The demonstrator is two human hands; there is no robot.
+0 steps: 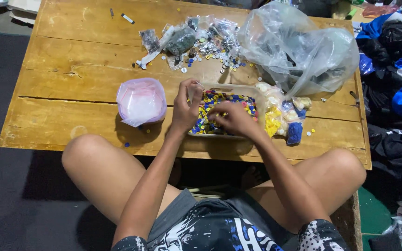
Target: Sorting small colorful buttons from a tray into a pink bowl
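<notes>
Bare knees and a patterned shirt fill the bottom of the view, as the person sits low before a wooden table (70, 65). On its far right lies a big clear plastic bag (303, 51), crumpled and half collapsed, with dark contents I cannot identify. Left of the hands stands a pink-tinted bag (141, 101), tied shut and round, holding something pale. In the middle is a shallow clear tray (238, 88) full of small buttons (219, 100) in yellow, blue, red and other colours; it sits directly in front of the person, probably so that both hands reach it easily. The right hand (231, 118) rests inside the tray, fingers bent down into the buttons, but whether it grips any I cannot tell. The left hand (185, 108) is raised at the tray's left edge, fingertips pinched together on something very small. Small bags of yellow and blue pieces (284, 122) lie just beside the tray, and loose buttons with little packets (196, 44) are scattered further back.
</notes>
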